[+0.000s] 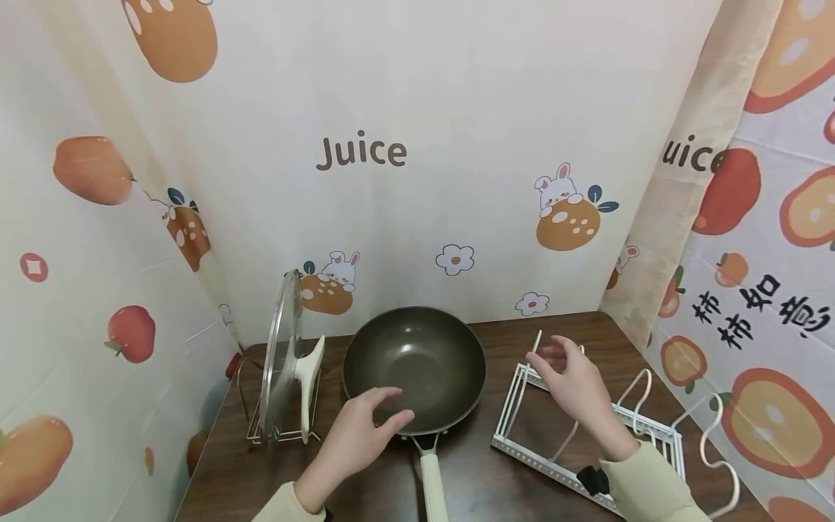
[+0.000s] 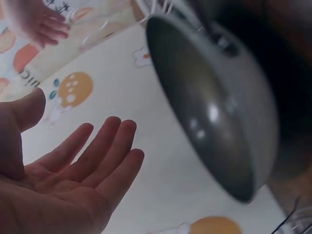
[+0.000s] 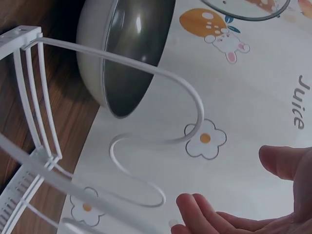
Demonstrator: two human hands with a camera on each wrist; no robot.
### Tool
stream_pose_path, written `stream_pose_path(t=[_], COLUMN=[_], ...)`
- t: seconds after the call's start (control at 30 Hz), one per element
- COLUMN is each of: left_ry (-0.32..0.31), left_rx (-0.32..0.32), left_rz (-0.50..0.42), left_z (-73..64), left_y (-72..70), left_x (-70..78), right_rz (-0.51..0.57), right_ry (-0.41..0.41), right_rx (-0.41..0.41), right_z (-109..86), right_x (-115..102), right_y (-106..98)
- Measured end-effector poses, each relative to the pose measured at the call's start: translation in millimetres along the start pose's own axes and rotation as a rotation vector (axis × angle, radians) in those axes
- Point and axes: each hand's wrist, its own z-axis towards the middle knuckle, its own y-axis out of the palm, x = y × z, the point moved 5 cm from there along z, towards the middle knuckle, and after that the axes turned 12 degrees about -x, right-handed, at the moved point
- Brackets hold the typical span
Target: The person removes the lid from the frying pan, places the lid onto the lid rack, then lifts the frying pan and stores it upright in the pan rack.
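A dark-coated wok (image 1: pixel 414 362) sits mid-table, its cream handle (image 1: pixel 433 487) toward me. My left hand (image 1: pixel 359 435) hovers over the wok's near left edge in the head view, thumb and fingers spread, holding nothing. In the left wrist view its palm (image 2: pixel 73 195) shows bare beside the wok. Above the white wire-and-plastic rack (image 1: pixel 541 465) on the right is my right hand (image 1: pixel 577 384), fingers loosely bent around nothing. The right wrist view shows a gap between its thumb and fingers, with a curved white wire (image 3: pixel 195 105) of the rack apart from them.
To the wok's left, a glass lid (image 1: pixel 279 362) with a cream handle (image 1: pixel 309 373) stands upright in a wire stand (image 1: pixel 287 436). More curved white wires (image 1: pixel 711 449) stick up at the rack's right end. Printed curtains (image 1: pixel 391 239) close off the brown table's back and sides.
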Motion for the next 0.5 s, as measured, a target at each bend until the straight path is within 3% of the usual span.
stream_pose_path(t=[0.27, 0.5], left_ry=[-0.025, -0.076], left_rx=[-0.145, -0.178], left_rz=[-0.111, -0.193], left_z=[-5.0, -9.5], left_y=[38.2, 65.1], left_x=[-27.9, -45.6], right_rz=[-0.096, -0.147], right_ry=[0.051, 0.143], right_rx=[0.066, 0.109], right_z=[-13.0, -23.8], right_x=[11.5, 19.7], right_y=[0.8, 9.1])
